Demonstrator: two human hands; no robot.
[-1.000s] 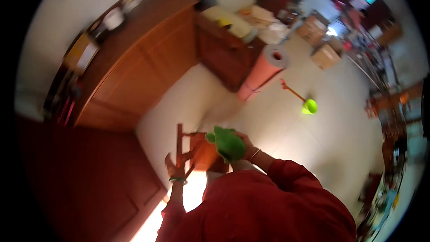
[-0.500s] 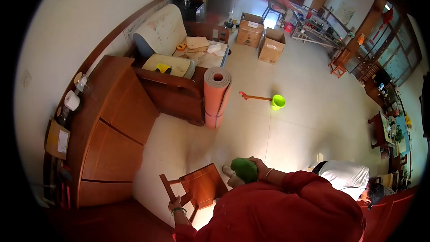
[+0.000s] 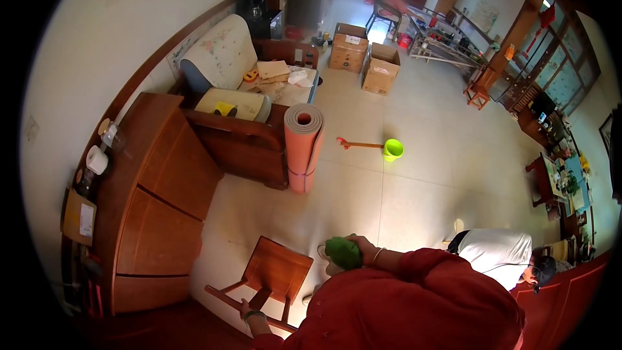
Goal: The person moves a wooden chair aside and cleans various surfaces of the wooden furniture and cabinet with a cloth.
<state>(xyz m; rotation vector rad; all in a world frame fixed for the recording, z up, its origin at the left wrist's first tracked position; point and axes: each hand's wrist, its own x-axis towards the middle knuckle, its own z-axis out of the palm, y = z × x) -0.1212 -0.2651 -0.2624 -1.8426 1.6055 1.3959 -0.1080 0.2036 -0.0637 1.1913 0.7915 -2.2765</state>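
A brown wooden chair [image 3: 280,267] stands on the floor in front of me, its backrest toward my side. My left hand [image 3: 247,311], with a green bangle at the wrist, is closed on the chair's back; some of its fingers are hidden. Bunched in my right hand [image 3: 365,248] is a green cloth [image 3: 343,253], held in front of my body to the right of the chair seat. The fingers wrap over the cloth's right side.
Left stands a wooden cabinet [image 3: 170,188]; beyond it are a rolled mat [image 3: 302,155] and sofa [image 3: 220,58]. A green bucket [image 3: 392,150] and cardboard boxes [image 3: 381,70] are on the floor. One person [image 3: 495,254] bends at right; another [image 3: 394,1] sits far back.
The chair has swung left and turned, with my left hand still on its back. My right hand still holds the green cloth. The whole view has shifted slightly.
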